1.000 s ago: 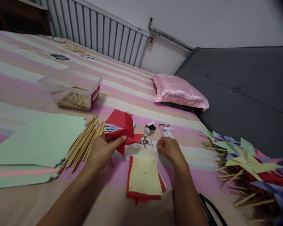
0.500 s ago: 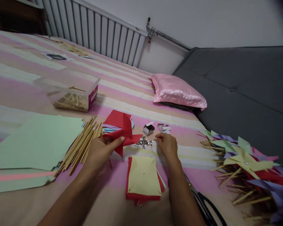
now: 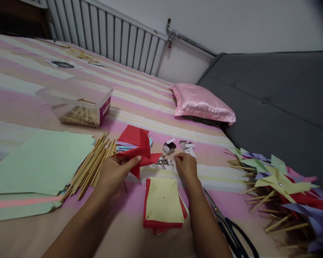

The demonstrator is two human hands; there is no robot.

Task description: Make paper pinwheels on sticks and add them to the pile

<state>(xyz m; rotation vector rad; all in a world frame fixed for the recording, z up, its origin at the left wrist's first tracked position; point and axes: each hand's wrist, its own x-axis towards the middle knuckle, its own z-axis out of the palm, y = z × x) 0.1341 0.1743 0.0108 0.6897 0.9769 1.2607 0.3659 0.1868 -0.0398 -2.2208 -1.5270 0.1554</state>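
My left hand point(image 3: 118, 170) is closed on a red paper pinwheel point(image 3: 144, 152), thumb pressed over its folded blades. A thin wooden stick runs down below the same hand. Just right of a small heap of silver thumbtacks point(image 3: 162, 162), my right hand point(image 3: 186, 165) has its fingertips pinched together low over the sheet. Whatever lies between those fingertips is too small to make out. Behind the thumbtacks stand an opened small box point(image 3: 169, 146) and a torn box piece point(image 3: 187, 146). Between my forearms lies a stack of cut paper squares point(image 3: 165, 200), yellow on top and red beneath.
Left are wooden sticks point(image 3: 90, 166) and green paper sheets point(image 3: 34, 161). A clear plastic tub point(image 3: 97, 96) with sticks stands behind. Black-handled scissors point(image 3: 227, 225) lie by my right forearm; finished pinwheels point(image 3: 282, 182) are piled right. A pink pillow point(image 3: 201, 102) lies farther back.
My right hand has shifted slightly left, closer to the thumbtacks, uncovering more of the scissors' blades. My left hand keeps the red pinwheel in nearly the same place.
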